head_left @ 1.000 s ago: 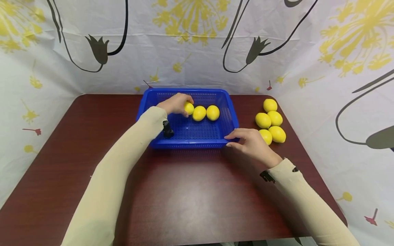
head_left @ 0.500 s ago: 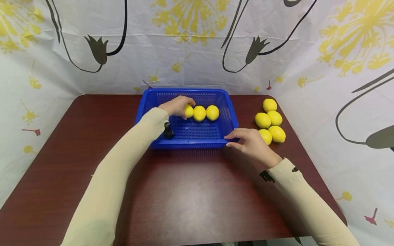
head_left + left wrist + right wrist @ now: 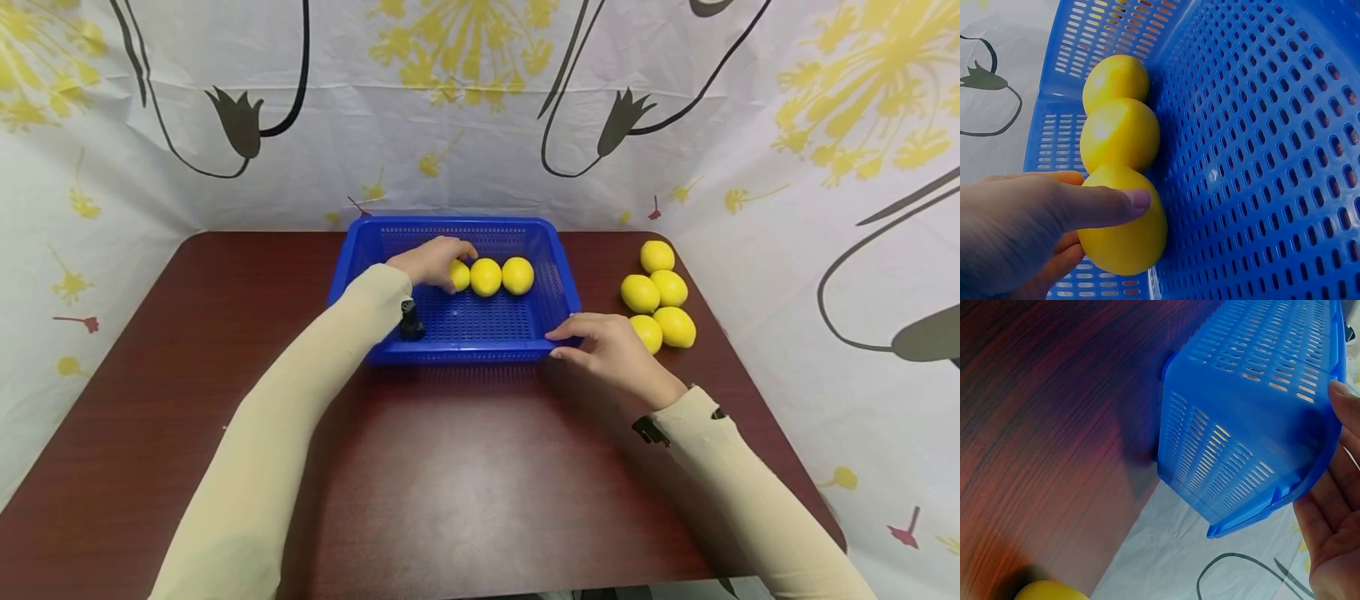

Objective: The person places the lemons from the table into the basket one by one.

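My left hand (image 3: 433, 260) is inside the blue plastic basket (image 3: 465, 344), its thumb and fingers around a lemon (image 3: 1124, 240). That lemon sits at the near end of a row in the left wrist view, up against a middle lemon (image 3: 1120, 134) and then a far lemon (image 3: 1116, 81). At the basket's front right corner my right hand (image 3: 611, 350) grips the rim between thumb and fingers. The right wrist view shows the thumb on the outer wall and the other fingers beyond the rim (image 3: 1310, 478).
Several loose lemons (image 3: 671, 289) lie in a cluster on the dark wooden table (image 3: 465, 475), right of the basket. A patterned white cloth (image 3: 480, 150) hangs behind the table and at both sides.
My left hand has lowered the lemon slightly and set it beside the other two in the basket. The right hand has stayed at the corner.
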A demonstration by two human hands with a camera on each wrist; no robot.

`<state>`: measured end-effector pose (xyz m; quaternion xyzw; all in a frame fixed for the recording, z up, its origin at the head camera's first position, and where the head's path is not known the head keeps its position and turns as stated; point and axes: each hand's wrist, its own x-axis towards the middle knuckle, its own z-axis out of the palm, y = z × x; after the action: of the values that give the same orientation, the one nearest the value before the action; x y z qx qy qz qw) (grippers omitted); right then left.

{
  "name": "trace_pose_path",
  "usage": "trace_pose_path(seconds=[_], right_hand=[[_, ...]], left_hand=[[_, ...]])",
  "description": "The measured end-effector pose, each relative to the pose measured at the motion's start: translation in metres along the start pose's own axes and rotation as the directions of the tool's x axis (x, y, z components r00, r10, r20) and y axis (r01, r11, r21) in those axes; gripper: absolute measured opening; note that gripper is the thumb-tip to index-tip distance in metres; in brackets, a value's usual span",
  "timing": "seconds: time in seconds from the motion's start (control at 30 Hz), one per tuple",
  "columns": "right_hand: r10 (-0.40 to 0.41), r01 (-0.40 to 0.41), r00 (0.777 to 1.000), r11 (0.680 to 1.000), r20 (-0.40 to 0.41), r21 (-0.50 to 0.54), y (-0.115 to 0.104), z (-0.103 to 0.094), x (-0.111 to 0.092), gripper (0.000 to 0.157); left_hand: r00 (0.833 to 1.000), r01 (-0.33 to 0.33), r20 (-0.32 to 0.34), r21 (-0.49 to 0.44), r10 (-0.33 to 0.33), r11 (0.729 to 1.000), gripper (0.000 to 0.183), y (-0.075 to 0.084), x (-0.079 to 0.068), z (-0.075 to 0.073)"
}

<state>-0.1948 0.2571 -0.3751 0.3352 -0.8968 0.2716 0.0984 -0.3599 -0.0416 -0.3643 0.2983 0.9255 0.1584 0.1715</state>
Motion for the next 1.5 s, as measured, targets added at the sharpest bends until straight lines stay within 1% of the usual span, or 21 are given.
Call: trace_pose_path(seconds=[0.27, 0.53, 0.97, 1.2, 1.33, 1.5], right_hand=[[0.001, -0.001, 1.000, 1.000, -0.001, 0.000, -0.002, -0.001, 0.001, 0.023], [-0.001, 0.001, 1.000, 1.000, -0.007, -0.027, -0.001, 0.001, 0.000, 0.023], [0.000, 0.000, 1.000, 1.000, -0.006, -0.012, -0.002, 0.000, 0.000, 0.024], [0.004, -0.004, 1.000, 1.000, -0.004, -0.014, -0.003, 0.001, 0.000, 0.025], [0.006, -0.006, 1.000, 1.000, -0.006, -0.023, -0.004, 0.001, 0.000, 0.025], [0.004, -0.005, 1.000, 1.000, -0.011, -0.027, -0.004, 0.001, 0.000, 0.025]], left_hand=[[1.000, -0.006, -0.008, 0.008, 0.006, 1.000, 0.066, -0.003, -0.001, 0.000], [1.000, 0.004, 0.008, -0.007, -0.004, 1.000, 0.065, -0.001, -0.003, -0.006], [1.000, 0.027, -0.005, -0.033, -0.027, 0.999, 0.063, -0.003, -0.014, -0.019], [0.999, 0.031, -0.031, -0.035, -0.032, 0.999, 0.064, -0.004, -0.024, -0.029], [0.998, 0.020, -0.053, -0.042, -0.023, 0.999, 0.066, -0.008, -0.029, -0.035], [0.997, 0.010, -0.072, -0.057, -0.014, 0.998, 0.066, -0.018, -0.032, -0.042]])
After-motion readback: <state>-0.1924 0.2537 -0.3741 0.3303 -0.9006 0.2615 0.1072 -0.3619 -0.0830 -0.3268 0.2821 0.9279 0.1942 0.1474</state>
